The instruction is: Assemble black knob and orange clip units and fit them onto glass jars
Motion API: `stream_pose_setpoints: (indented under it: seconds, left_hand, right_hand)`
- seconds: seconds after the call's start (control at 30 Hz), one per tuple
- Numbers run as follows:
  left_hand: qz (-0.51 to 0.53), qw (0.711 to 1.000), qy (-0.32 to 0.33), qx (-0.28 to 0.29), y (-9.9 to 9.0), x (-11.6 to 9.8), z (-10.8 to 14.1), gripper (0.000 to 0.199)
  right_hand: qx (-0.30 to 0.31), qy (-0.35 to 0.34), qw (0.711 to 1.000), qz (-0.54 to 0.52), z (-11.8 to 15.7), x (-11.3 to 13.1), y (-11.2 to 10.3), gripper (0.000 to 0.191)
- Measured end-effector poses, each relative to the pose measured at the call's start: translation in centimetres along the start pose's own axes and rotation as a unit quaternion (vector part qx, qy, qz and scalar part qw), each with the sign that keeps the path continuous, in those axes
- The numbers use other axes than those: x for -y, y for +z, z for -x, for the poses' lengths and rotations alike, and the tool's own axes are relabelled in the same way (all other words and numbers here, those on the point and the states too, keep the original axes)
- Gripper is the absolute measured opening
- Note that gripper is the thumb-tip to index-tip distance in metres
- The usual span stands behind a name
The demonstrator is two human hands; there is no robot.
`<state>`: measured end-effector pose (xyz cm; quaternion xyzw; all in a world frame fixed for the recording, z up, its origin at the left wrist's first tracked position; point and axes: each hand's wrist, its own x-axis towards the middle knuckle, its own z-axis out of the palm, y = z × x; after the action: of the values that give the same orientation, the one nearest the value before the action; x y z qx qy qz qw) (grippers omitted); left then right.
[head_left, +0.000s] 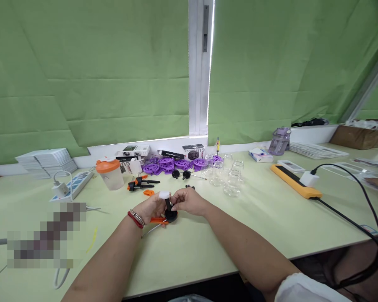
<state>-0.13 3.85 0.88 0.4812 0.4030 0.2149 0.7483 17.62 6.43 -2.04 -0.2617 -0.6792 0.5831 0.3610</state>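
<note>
**Both your hands were on one black part**

Your left hand was closed around the black part from the side, seemingly to steady it; your right hand had its grip closed too, thumb and fingertips together on the stem, apparently for finer control; the part sat between your hands, near the front of the worktop, though whether its round base touched down I could not tell; an orange piece showed just beside that base; purple pieces and glass jars stood farther back, perhaps to leave you working room; black-and-orange pieces lay to the left, probably for easy reach.
</note>
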Motion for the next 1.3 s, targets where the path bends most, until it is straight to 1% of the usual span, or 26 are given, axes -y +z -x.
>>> stream_pose_setpoints:
  seconds: [0.17,0.33,0.43,0.6,0.77,1.1,1.3]
  left_hand:
    - [0.009,1.000,-0.016,0.014,0.30,-0.42,0.40,0.060]
    - [0.024,1.000,0.004,-0.010,0.37,-0.48,0.43,0.055]
    - [0.016,1.000,-0.003,-0.024,0.44,-0.42,0.31,0.051]
    - [0.011,1.000,-0.008,-0.008,0.42,-0.39,0.18,0.049]
    - [0.022,0.999,-0.009,-0.024,0.19,-0.26,0.09,0.045]
    - [0.021,1.000,-0.008,-0.006,-0.12,-0.07,-0.03,0.047]
    - [0.025,1.000,-0.005,0.004,-0.40,0.16,-0.22,0.048]
  right_hand:
    - [0.006,-0.006,1.000,-0.002,0.13,0.34,0.13,0.034]
    - [0.007,-0.013,1.000,-0.006,0.13,0.42,0.13,0.033]
    - [0.014,-0.010,1.000,0.000,0.09,0.30,0.06,0.032]
    - [0.025,-0.015,0.999,0.027,0.13,0.29,-0.14,0.027]
    - [0.042,-0.017,0.999,0.024,0.15,0.30,-0.38,0.024]
    - [0.014,-0.010,1.000,0.006,0.21,0.28,-0.13,0.033]
    - [0.015,-0.012,1.000,-0.005,0.21,0.28,-0.13,0.033]
